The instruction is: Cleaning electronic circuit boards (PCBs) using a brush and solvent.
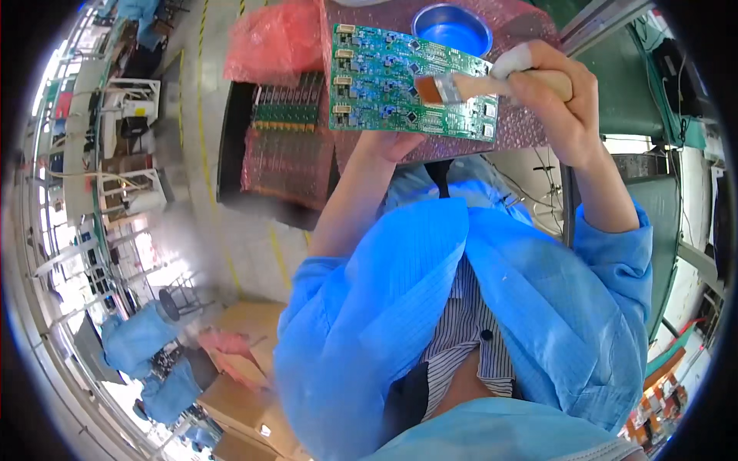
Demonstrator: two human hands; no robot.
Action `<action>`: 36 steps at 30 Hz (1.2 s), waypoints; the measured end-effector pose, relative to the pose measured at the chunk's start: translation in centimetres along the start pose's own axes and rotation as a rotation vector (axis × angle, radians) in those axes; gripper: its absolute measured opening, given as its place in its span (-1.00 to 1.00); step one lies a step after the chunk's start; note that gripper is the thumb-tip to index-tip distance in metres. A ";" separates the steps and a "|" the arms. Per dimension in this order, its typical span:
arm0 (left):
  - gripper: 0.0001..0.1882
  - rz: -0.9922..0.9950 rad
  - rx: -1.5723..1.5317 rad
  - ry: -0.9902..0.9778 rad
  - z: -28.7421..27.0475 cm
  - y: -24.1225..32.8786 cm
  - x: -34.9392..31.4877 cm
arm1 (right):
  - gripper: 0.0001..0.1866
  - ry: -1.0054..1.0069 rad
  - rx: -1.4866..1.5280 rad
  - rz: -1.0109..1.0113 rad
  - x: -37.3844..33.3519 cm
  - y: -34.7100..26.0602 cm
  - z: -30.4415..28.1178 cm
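Note:
A green circuit board panel [453, 65], with rows of repeated small parts and white connectors along its left side, is held up over the bench. My left hand [390, 144] grips it from its lower edge; most of the fingers are hidden behind the board. In my right hand [565, 104] is a flat brush [475, 86] with a pale wooden handle, a metal collar and reddish-brown bristles. The bristles lie over the middle of the board's face; whether they touch it I cannot tell. A white cover [513, 60] wraps one fingertip of this hand.
Behind the board, a blue-lit round metal bowl [453, 29] stands on pink bubble wrap [526, 127]. To the left, a dark tray [238, 146] holds several boards [286, 107], with bubble wrap over part of it. Crumpled pink wrap [273, 42] lies beyond. Cardboard boxes [250, 369] stand at lower left.

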State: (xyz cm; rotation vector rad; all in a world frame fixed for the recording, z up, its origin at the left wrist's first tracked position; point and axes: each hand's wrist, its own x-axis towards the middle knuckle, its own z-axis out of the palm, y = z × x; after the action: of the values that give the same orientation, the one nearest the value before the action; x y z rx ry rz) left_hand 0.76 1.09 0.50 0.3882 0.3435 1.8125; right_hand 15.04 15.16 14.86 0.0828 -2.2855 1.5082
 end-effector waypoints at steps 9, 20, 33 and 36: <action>-0.59 0.052 0.120 0.105 3.3 3.8 6.5 | -0.81 0.369 0.265 0.045 3.6 3.0 -1.1; -0.63 0.078 0.047 0.204 1.7 8.0 8.8 | -0.79 0.371 0.391 0.105 10.2 6.1 -2.1; -0.69 0.128 0.143 0.243 -0.6 11.3 9.4 | -0.81 0.429 0.468 0.060 15.2 6.4 0.0; -0.69 0.168 0.161 0.252 -0.7 12.0 9.3 | -0.81 0.312 0.466 0.017 15.1 7.8 0.4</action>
State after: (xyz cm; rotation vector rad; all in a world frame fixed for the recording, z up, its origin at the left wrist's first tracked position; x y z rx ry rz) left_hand -12.33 6.88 5.79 0.3075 0.6512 2.0101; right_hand -1.06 20.57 13.33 -0.0405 -1.6695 1.8857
